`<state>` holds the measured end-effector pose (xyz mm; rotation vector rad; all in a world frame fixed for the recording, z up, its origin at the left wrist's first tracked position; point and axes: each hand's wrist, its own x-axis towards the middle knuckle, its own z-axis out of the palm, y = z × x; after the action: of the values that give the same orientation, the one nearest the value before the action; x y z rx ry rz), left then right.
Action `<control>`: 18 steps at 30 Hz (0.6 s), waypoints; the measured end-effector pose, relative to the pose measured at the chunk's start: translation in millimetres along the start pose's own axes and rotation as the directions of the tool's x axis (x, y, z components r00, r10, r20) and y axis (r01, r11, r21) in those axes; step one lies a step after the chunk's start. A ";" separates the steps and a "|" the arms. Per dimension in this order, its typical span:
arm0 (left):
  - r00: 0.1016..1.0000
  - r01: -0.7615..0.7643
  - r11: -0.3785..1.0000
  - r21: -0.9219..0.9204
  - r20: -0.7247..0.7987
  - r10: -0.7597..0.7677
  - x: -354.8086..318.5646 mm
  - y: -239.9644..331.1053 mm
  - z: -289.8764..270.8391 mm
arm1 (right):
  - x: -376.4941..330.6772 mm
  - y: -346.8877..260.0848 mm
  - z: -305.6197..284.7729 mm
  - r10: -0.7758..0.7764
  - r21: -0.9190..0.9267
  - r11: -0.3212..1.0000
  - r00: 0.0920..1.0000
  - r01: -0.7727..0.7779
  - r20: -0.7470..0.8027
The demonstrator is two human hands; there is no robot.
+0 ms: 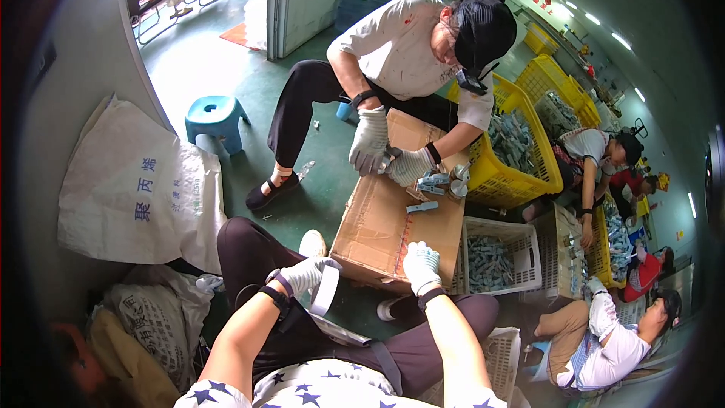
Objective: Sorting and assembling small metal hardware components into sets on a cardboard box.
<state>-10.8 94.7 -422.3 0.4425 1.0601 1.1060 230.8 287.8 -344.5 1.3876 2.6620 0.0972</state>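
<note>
Gloved hands at the box, lower centre of frame.
Right hand (421,263) rests on the near edge of the box (393,211), fingers curled down, holding nothing. Left hand (306,276) sits just left of the box, pinching a white strip (326,291) that hangs toward the lap.

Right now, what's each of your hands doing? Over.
Left hand gripping a pale flat strip. Right hand resting on the cardboard box. A co-worker's gloved hands busy on the box's far end.
</note>
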 end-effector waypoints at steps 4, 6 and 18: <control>1.000 0.020 1.000 0.017 0.009 -0.020 -5.8 3.8 1.2 | -1.4 -1.9 -1.2 -0.007 -0.012 1.000 1.000 0.007 0.001; 1.000 0.011 1.000 0.028 -0.001 -0.011 -8.1 4.9 3.0 | -2.3 -2.4 -2.6 -0.001 0.001 1.000 1.000 0.001 0.009; 0.989 0.042 0.987 0.157 0.134 -0.064 13.0 -24.4 -29.7 | -2.2 -2.6 -4.2 0.007 -0.019 1.000 0.998 -0.006 0.070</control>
<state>-23.3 89.9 -460.6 0.6026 1.0322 0.9357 229.3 284.6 -340.4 1.3684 2.5932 0.0732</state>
